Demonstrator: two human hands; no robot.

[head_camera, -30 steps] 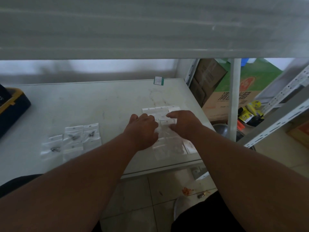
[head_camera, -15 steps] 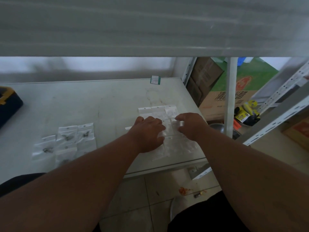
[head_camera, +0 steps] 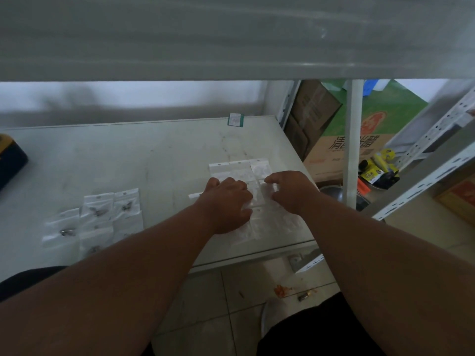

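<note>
Several small clear zip bags [head_camera: 240, 171] lie in rows near the right front of the white table [head_camera: 144, 160]; they look empty. My left hand [head_camera: 226, 205] lies knuckles-up on these bags with its fingers bent, the fingertips hidden. A bag's white strip [head_camera: 194, 195] sticks out from under its left side. Just right of it, my right hand [head_camera: 291, 192] pinches one clear bag [head_camera: 270, 188] between index finger and thumb. A second group of clear bags [head_camera: 102, 214] with small dark metal parts inside lies at the left front.
A shelf board [head_camera: 231, 37] hangs low over the table. A small green-edged card [head_camera: 236, 120] lies at the back edge, and a black and yellow case [head_camera: 10, 160] sits far left. A white post [head_camera: 353, 142], cardboard boxes [head_camera: 334, 150] and a metal bowl [head_camera: 334, 192] stand right of the table.
Both hands have slid a little toward me over the bags. A bag's strip has come out from under my left hand, and my right finger and thumb have closed on one bag.
</note>
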